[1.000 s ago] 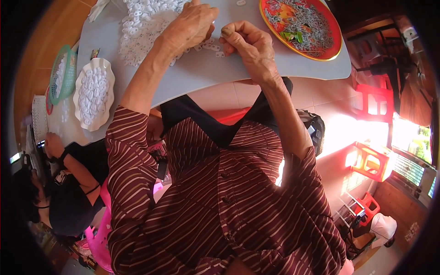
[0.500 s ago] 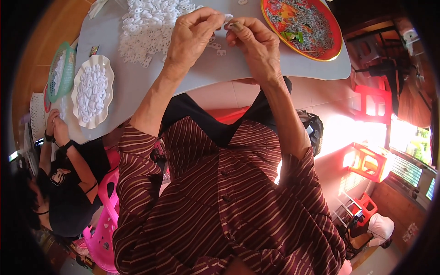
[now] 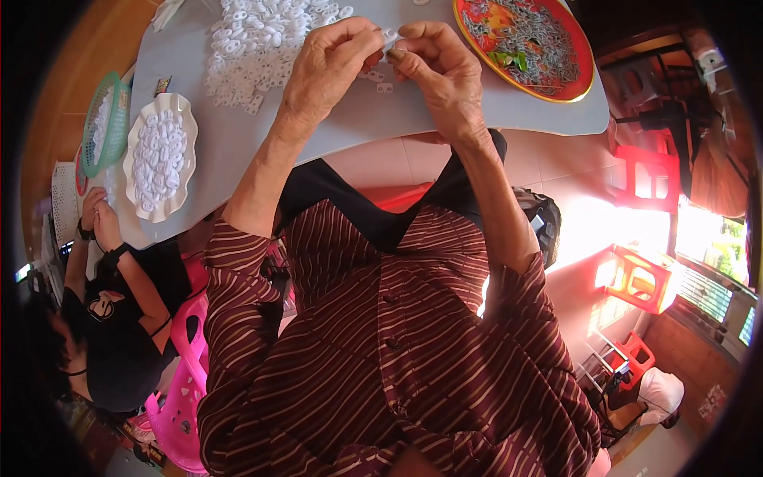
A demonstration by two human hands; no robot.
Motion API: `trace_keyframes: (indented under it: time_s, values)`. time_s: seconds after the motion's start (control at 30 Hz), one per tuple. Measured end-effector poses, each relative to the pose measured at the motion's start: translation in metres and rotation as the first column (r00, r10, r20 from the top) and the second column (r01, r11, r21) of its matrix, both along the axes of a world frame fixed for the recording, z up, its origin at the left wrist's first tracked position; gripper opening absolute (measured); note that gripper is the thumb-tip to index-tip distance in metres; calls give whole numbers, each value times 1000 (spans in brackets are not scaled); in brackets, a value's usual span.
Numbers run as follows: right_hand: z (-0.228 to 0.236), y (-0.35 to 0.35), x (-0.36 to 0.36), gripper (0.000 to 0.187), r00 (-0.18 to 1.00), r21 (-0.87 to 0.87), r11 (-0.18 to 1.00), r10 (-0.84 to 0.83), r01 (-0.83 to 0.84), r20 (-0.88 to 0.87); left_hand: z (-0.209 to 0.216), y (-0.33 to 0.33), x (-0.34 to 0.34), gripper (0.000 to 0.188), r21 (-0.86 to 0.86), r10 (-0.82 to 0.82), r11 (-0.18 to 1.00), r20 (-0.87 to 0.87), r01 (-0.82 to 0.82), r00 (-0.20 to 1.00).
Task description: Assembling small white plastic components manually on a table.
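Note:
A small white plastic piece [image 3: 389,36] sits between my two hands, above the grey table [image 3: 342,141]. My left hand [image 3: 334,65] pinches it at the fingertips. My right hand [image 3: 442,73] is closed against its other side, thumb and fingers together; whether it grips anything small of its own is hidden. Beyond my left hand spreads a heap of white plastic pieces [image 3: 266,32], with flatter, clearer pieces [image 3: 237,83] along its near side. Right of my right hand lies a red and orange tray [image 3: 586,73] holding many small grey metal parts [image 3: 548,56].
A scalloped white dish [image 3: 189,163] of white pieces stands at the table's left, beside a green basket [image 3: 119,127]. Another person's hands [image 3: 102,222] are at the left table edge, near a pink chair [image 3: 187,397]. Red stools [image 3: 642,280] stand on the floor to the right.
My right hand has opened its fingers slightly around the thumb and shifted a little down. My left hand stays nearly in place, with the white piece still at its fingertips.

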State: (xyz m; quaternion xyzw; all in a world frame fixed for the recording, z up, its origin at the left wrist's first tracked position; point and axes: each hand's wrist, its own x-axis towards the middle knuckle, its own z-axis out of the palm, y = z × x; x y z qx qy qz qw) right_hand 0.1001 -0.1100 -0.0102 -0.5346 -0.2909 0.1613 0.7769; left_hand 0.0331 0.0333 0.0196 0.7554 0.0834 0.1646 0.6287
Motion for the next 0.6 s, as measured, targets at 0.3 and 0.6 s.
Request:
trace_keyframes:
  time_s: [0.3, 0.6]
  values:
    - [4, -2, -2, 31, 997, -57, 996, 76, -74, 28, 9, 16, -1, 22, 408, -109, 904, -77, 131, 991]
    - [3, -2, -2, 32, 995, -51, 996, 81, -78, 51, 6, 14, -2, 22, 315, -135, 937, -68, 150, 988]
